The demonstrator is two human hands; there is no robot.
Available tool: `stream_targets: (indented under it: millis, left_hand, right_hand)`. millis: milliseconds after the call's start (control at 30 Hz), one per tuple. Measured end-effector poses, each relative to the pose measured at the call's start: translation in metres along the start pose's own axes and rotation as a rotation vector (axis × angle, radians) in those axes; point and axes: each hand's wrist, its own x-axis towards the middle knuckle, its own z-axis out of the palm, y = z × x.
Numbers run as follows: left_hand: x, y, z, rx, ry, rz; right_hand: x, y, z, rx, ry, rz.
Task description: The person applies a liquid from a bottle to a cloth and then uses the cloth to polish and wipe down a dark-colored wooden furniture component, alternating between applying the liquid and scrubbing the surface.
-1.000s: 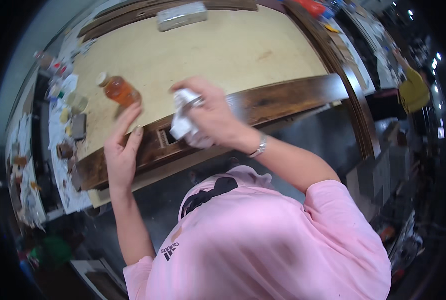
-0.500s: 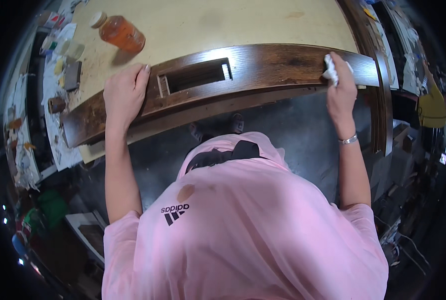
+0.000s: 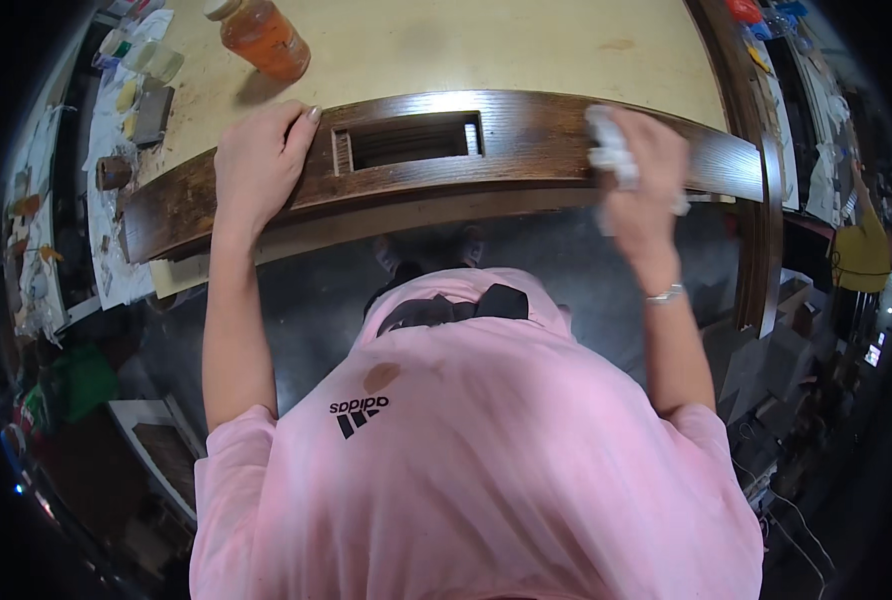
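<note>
A long dark-brown wooden board with a rectangular cut-out lies along the near edge of the pale tabletop. Left of the cut-out, my left hand is closed over the board, its fingers wrapped around the far edge and the thumb lying on top. My right hand, smeared by motion, grips a crumpled white cloth against the board, right of the cut-out. The board's top shines where light falls on it.
A jar of orange-brown liquid stands beyond my left hand. A dark block and a roll of brown tape sit at the left. Dark wooden boards stand at the right end. Cables trail on the floor.
My right hand has slid left along the board with the cloth in it. My left hand stays on the board. The view has shifted slightly.
</note>
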Motion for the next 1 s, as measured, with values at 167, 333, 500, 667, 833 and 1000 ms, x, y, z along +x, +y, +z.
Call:
stream_targets:
  millis: [167,333,500,667,833,1000]
  left_hand:
    - [-0.001,-0.015,0.006,0.044,-0.006,0.070]
    - [-0.004,-0.009,0.000,0.039,-0.065,0.021]
    - [-0.002,-0.007,0.004,0.010,-0.054,0.019]
    - [-0.002,-0.013,0.005,0.007,-0.055,0.047]
    - [0.002,-0.008,0.002,0.009,-0.082,0.011]
    - [0.002,0.000,0.002,-0.009,-0.059,0.012]
  right_hand:
    - [-0.032,-0.004,0.015,-0.009,-0.143,-0.177]
    - [-0.068,0.130,-0.059,-0.320,0.112,0.223]
    - [0.006,0.044,-0.040,0.154,0.170,0.114]
    - [0.012,0.034,0.014,-0.044,-0.258,-0.068]
    - [0.040,0.124,-0.022,-0.278,-0.270,0.274]
    - [0.032,0.053,0.015,0.145,-0.195,-0.124]
